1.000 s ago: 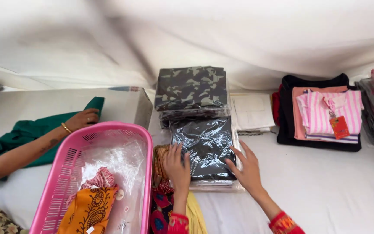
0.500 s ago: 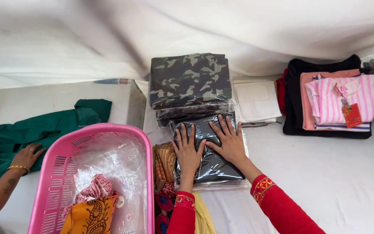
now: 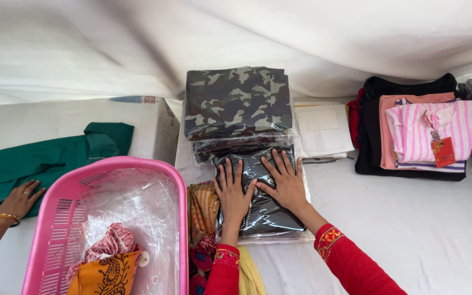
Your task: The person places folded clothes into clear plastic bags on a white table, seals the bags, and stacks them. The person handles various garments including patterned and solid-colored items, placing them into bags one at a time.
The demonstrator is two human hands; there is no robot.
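1. One dark garment in a clear plastic bag (image 3: 263, 205) lies low in the middle of the white sheet (image 3: 411, 218), on top of a thin stack of other bags.
2. Left hand (image 3: 232, 194) and right hand (image 3: 286, 184) both lie flat on it, fingers spread, palms pressing down, thumbs nearly meeting. Nothing pinched!
3. At twelve o'clock from the bag: one camouflage stack (image 3: 237, 101), bagged too, just beside it.
4. At nine o'clock, touching the bag's edge: folded orange patterned cloth (image 3: 203, 210).
5. Further toward nine: one pink basket (image 3: 55, 229) lined with plastic, two bundled cloths inside.
6. At two o'clock: one white folded piece (image 3: 323, 130).
7. Beyond it, well apart at two o'clock: one pile with a pink striped garment (image 3: 430, 128) on black, one orange tag hanging.
8. Far at nine o'clock: another person's hand (image 3: 20, 199), one bangle, resting open on a green garment (image 3: 39, 161).
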